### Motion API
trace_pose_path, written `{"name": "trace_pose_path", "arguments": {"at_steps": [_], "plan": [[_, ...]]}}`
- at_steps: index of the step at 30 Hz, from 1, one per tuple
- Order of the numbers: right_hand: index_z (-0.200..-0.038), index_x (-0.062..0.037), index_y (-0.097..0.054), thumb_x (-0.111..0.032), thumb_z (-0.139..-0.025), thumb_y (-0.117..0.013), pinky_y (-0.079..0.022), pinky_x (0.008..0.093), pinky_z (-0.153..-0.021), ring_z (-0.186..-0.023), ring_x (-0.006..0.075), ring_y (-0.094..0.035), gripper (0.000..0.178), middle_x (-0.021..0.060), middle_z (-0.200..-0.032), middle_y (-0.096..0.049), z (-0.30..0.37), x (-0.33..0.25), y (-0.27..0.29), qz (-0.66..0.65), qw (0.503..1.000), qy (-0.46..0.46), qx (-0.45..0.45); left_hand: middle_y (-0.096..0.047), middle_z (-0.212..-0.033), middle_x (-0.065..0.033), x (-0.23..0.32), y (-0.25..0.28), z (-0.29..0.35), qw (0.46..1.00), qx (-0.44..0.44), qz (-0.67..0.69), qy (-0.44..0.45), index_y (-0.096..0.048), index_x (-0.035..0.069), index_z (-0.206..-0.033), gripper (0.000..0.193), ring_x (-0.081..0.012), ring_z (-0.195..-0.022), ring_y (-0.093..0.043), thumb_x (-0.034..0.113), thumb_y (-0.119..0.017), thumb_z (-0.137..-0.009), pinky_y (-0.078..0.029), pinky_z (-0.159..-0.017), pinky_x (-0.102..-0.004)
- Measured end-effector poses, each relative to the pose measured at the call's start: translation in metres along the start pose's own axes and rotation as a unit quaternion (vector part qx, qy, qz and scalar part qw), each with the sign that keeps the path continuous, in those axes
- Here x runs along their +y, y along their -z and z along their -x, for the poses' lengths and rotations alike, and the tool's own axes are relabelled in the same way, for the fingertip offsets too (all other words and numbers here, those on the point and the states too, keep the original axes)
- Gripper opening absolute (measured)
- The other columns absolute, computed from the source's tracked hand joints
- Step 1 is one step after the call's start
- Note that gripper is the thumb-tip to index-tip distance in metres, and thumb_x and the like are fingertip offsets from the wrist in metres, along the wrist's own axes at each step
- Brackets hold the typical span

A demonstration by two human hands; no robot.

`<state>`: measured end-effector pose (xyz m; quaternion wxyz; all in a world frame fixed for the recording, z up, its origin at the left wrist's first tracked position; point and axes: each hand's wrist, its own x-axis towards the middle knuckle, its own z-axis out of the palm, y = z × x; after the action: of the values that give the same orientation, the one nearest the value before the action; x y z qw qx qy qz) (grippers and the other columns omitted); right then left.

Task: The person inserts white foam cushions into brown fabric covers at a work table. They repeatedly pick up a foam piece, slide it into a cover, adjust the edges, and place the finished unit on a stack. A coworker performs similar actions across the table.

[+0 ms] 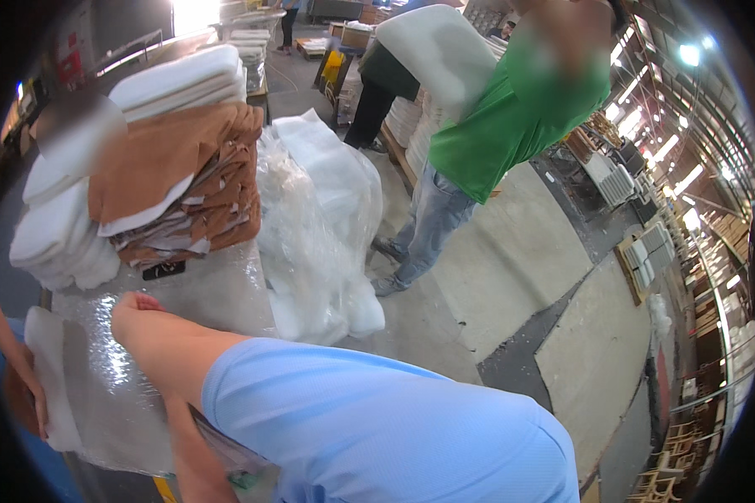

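Observation:
My right arm, in a light blue sleeve, reaches left across a table covered with clear plastic film point(214, 289). At its end my right hand point(136, 307) is bent, with its fingers curled and partly hidden; what they hold, if anything, cannot be seen. Just beyond it lies a small black flat item point(164, 270). Behind that stands a tall pile of brown fabric pieces point(176, 168). My left forearm point(197, 457) rises from the lower edge and passes behind my right arm, which hides the left hand. Beside it shows a dark flat edge point(226, 440).
White padding stacks point(54, 243) stand left, near one person. Another person's arm point(21, 369) is at the left edge by a white pad point(50, 377). Plastic-wrapped white foam point(319, 235) leans beyond the table. A person in a green shirt point(512, 126) carries a white foam slab point(436, 59).

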<state>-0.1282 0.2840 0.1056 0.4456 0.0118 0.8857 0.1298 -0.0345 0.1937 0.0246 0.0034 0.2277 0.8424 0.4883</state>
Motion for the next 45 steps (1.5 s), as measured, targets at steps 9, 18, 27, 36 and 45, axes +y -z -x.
{"name": "trace_pose_path", "arguments": {"at_steps": [9,18,27,36,45], "plan": [[-0.128,-0.0132,-0.075,-0.029,-0.091,-0.078,-0.062,0.0540,-0.089,-0.105,0.0302,-0.075,0.040,0.0118,-0.118,-0.077,-0.007,-0.008,0.000,-0.104,0.992,-0.016,0.071,-0.063,-0.137,-0.0240,-0.040,0.012,-0.014,0.996,-0.031,-0.077,-0.011,-0.058,0.005,-0.141,0.047,-0.0429,-0.124,-0.060,0.037,-0.048,-0.107,-0.048,-0.103,-0.0512],[-0.099,-0.0022,-0.079,-0.020,-0.087,-0.067,-0.060,0.0366,-0.064,-0.069,0.0263,-0.077,0.024,0.0162,-0.080,-0.075,0.056,0.039,-0.064,-0.464,0.826,0.152,0.282,-0.055,-0.146,-0.0299,0.004,0.033,0.016,0.995,0.057,-0.026,0.082,-0.039,-0.003,-0.157,0.056,-0.0449,-0.138,-0.051,0.023,-0.046,-0.107,-0.041,-0.117,-0.0486],[-0.121,-0.0019,-0.076,-0.043,-0.101,-0.060,-0.054,0.0395,-0.073,-0.078,0.0216,-0.068,0.048,0.0144,-0.086,-0.075,0.036,0.042,-0.080,-0.446,0.815,0.162,0.334,-0.073,-0.123,-0.0176,-0.018,0.027,-0.046,0.985,0.016,0.135,0.108,-0.076,0.007,-0.117,0.028,-0.0326,-0.121,-0.066,0.018,-0.063,-0.094,-0.049,-0.106,-0.0433],[-0.093,0.0018,-0.069,-0.046,-0.109,-0.056,-0.042,0.0325,-0.065,-0.070,0.0102,-0.048,0.052,-0.0037,-0.073,-0.054,0.036,0.048,-0.076,-0.507,0.793,0.185,0.283,-0.074,-0.117,-0.0146,0.008,0.030,-0.047,0.986,0.125,0.109,-0.017,-0.076,0.004,-0.110,0.022,-0.0340,-0.105,-0.071,0.016,-0.064,-0.096,-0.055,-0.092,-0.0402],[-0.093,0.0036,-0.064,-0.039,-0.108,-0.054,-0.048,0.0429,-0.073,-0.073,0.0286,-0.060,0.047,0.0173,-0.076,-0.063,0.036,0.046,-0.074,-0.399,0.821,0.265,0.311,-0.068,-0.118,-0.0160,0.005,0.023,-0.035,0.971,0.169,0.171,0.010,-0.066,0.002,-0.102,0.019,-0.0349,-0.108,-0.065,0.017,-0.054,-0.102,-0.051,-0.095,-0.0409]]}}
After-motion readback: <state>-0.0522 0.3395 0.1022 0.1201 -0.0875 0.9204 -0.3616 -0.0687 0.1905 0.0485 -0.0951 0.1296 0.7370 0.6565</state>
